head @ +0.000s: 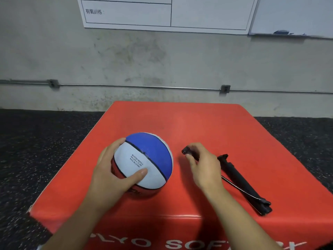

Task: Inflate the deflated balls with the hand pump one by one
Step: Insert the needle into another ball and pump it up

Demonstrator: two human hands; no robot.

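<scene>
Left hand (110, 175) grips ball (144, 163) mid-frame; right hand (201, 165) pinches nozzle (187, 152) of pump (241, 181); needle apparently not yet inserted; inflation pending.

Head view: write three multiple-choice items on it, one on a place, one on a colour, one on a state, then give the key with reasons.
1. Where does the hand pump lie?
A. On the red box, right of the ball
B. On the floor
C. On top of the ball

2. Which colours does the ball show?
A. Orange and black
B. Blue, white and red
C. Green and yellow

3. What is the left hand doing?
A. Hanging idle
B. Gripping the pump
C. Holding the ball

Key: 1 A, the pump rests on the red box beyond the right hand. 2 B, those panels are visible. 3 C, its fingers and thumb wrap the ball.
</scene>
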